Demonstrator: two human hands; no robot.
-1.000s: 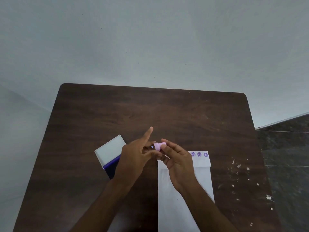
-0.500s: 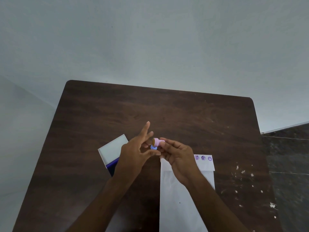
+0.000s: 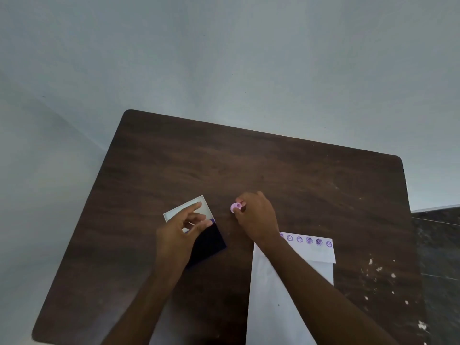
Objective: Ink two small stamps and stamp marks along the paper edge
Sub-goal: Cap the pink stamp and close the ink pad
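A small pink stamp [image 3: 236, 207] is pinched in the fingertips of my right hand [image 3: 257, 216], low over the table just beyond the paper's far edge. The white paper [image 3: 271, 295] lies near me, right of centre; its folded far strip carries a row of several purple marks [image 3: 309, 240]. The open ink pad lies to the left, with a white lid [image 3: 174, 212] and a dark blue pad [image 3: 210, 245]. My left hand [image 3: 180, 232] hovers over the ink pad with fingers spread, holding nothing. I see no second stamp.
The dark wooden table [image 3: 249, 165] stands against a pale wall. White paint specks [image 3: 378, 270] dot its right side. A dark tiled floor [image 3: 440, 245] shows past the right edge.
My hands were together at the pink stamp; now they are apart. The left hand has moved left over the ink pad, and the right hand keeps the stamp beyond the paper's far edge.
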